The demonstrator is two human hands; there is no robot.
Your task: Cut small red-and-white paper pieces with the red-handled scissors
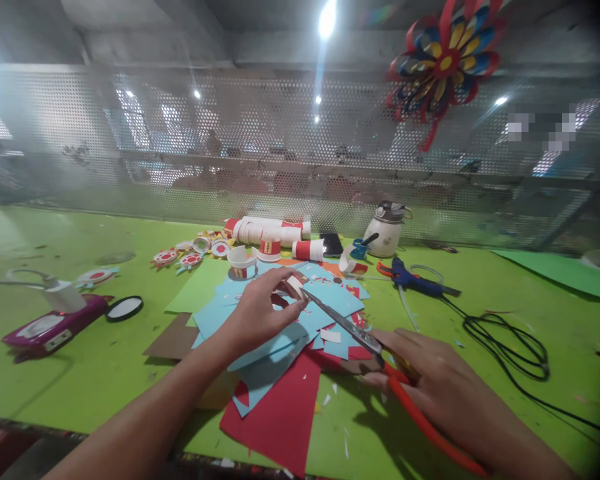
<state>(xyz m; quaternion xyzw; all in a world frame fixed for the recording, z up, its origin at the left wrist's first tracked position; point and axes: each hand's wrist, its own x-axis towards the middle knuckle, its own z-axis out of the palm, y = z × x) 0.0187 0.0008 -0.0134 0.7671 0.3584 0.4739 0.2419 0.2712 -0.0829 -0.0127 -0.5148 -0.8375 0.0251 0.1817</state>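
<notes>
My left hand pinches a small white piece of paper or cup between thumb and fingertips, above a heap of paper. In my right hand is a pair of scissors with orange handles. Their blades point to the upper left, and the tips reach the white piece. Whether the tips are apart is too small to tell. Light blue paper sheets lie under both hands, strewn with red and white scraps. A red sheet extends towards the front edge.
Behind the papers are stacked paper cups, cut cups, a phone and a white bottle. A blue glue gun with a coiled black cable lies right. Left are a purple power strip and small paper turtles.
</notes>
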